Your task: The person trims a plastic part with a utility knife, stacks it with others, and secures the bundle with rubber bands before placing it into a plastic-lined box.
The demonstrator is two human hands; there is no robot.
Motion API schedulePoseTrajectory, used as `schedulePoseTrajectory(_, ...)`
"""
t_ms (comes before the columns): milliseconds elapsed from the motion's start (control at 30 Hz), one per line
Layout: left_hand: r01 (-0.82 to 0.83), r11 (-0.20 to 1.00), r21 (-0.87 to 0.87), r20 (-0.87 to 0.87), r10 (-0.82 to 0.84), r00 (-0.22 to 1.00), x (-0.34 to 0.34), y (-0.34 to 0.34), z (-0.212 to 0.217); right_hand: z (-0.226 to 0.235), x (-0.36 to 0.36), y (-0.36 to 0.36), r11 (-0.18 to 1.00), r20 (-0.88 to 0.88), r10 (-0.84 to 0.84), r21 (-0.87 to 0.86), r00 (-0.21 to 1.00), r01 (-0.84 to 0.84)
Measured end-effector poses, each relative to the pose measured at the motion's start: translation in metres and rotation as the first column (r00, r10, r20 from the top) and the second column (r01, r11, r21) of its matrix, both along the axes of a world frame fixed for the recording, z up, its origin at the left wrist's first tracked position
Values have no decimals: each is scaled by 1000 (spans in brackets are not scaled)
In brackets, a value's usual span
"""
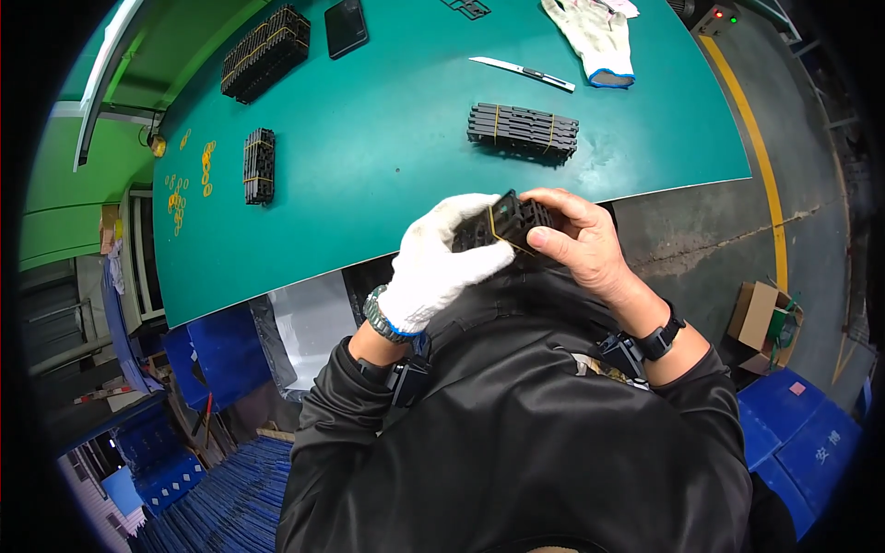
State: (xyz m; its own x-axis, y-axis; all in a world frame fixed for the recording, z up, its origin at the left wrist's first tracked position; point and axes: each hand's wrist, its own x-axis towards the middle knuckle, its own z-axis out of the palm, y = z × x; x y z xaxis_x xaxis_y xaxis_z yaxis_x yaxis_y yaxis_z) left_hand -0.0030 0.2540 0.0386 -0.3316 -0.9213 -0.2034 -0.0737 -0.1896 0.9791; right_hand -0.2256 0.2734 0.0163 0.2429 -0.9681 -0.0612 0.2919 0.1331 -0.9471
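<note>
Gripping a small stack of black plastic parts (509,224) just above the near edge of a green table (387,157), a worker holds it between both hands at chest height. The left hand (441,264), in a white knit glove, cups the stack from below and from the left, fingers closed around it; the bare right hand (583,241) clasps its right end, thumb pressed on the near face where a yellow rubber band (499,224) crosses. The stack's long axis runs roughly left to right between the 2 palms, so both hands sit equally close, 1 at each end. On the table lie 3 more banded bundles (524,131) of the same black parts: 1 just beyond the hands, 1 small one at left, 1 large one at the far left corner. Also there: 1 utility knife (522,72), 1 dark phone (346,27), 1 spare white glove (592,39) and a scatter of loose yellow bands (189,180), too small to count.
</note>
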Motion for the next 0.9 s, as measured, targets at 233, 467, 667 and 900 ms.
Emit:
schedulePoseTrajectory(233,121,992,-36,214,-111,970,5,-6,11,-10,-3,5,1000,-4,0,31,1000,0)
schedulePoseTrajectory(467,127,986,-103,283,-93,955,2,-4,21,-21,-8,9,998,81,28,60,996,-33)
schedulePoseTrajectory(667,287,901,-327,486,-100,868,2,-3,23,-41,-11,15,994,188,21,99,982,-40)
schedulePoseTrajectory(900,364,854,-372,558,-108,823,3,-2,28,-47,-9,15,988,258,60,121,964,-94)
